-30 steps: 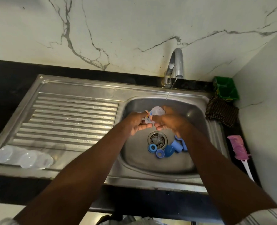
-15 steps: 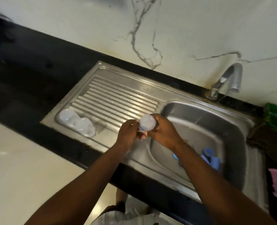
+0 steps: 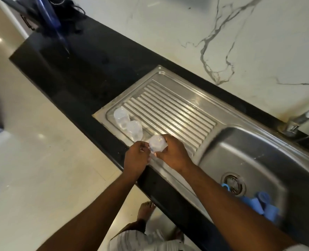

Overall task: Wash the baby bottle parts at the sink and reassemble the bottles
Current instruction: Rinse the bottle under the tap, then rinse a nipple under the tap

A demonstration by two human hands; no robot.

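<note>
My right hand (image 3: 173,154) grips a clear plastic bottle part (image 3: 156,143) just above the front of the steel drainboard (image 3: 170,109). My left hand (image 3: 135,157) touches the same part from the left, its fingers curled against it. Two more clear parts (image 3: 127,124) lie side by side on the drainboard's left end, close beyond my hands. Several blue rings and caps (image 3: 258,203) lie in the sink basin (image 3: 269,160) beside the drain (image 3: 233,183).
The tap (image 3: 302,118) stands at the back right of the sink. Black countertop (image 3: 81,69) stretches to the left, with a dark blurred object (image 3: 52,17) at its far end. Pale floor and my foot (image 3: 146,209) show below the counter edge.
Both hands have carried the clear part out of the basin leftward to the drainboard, next to the two lying parts. The view has swung left.
</note>
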